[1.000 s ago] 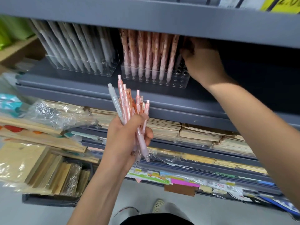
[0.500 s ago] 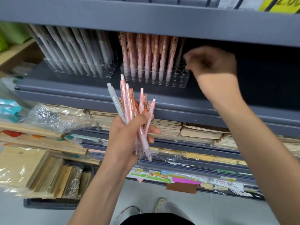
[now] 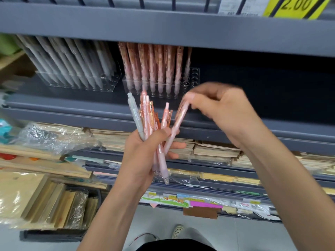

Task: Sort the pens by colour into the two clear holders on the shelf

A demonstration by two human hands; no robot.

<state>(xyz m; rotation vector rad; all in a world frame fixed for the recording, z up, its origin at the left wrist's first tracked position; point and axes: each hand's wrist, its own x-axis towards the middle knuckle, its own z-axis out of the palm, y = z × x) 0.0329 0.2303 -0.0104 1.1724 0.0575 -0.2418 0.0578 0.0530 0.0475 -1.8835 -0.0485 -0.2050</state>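
- Grey pens point(image 3: 72, 66) stand slanted in the left clear holder point(image 3: 78, 86), at 10 o'clock in the view, on the shelf point(image 3: 54, 113).
- Left hand point(image 3: 141, 160) is near centre. Its fingers are curled tight round a bundle of pink pens point(image 3: 150, 120), thumb across the front, tops fanned toward 12 o'clock.
- One grey pen point(image 3: 135, 116) sits at the 11 o'clock edge of that bundle, the only odd colour in it.
- Pink pens point(image 3: 154, 64) stand in the right clear holder point(image 3: 159, 86), at 12 o'clock from the left hand. Empty holes show at its 3 o'clock end.
- Single pink pen point(image 3: 178, 124) leans toward 1 o'clock out of the bundle. Its lower end lies against the left hand's fingers, so it is not free yet.
- Right hand point(image 3: 223, 113) is at 2 o'clock from the left hand and blurred. Its fingers point(image 3: 189, 97) pinch the top of the single pink pen, the rest curled in.
- Risk: pulling this pen could drag its neighbours, since the barrels are packed together. If the left grip loosens, pens would likely drop to the floor point(image 3: 235, 232).
- Risk: a pinch at the very top gives poor control of the tip, so it could miss a hole or knock the standing pink pens.
- Risk: the grey pen could end up in the pink holder if it is grabbed without a look.
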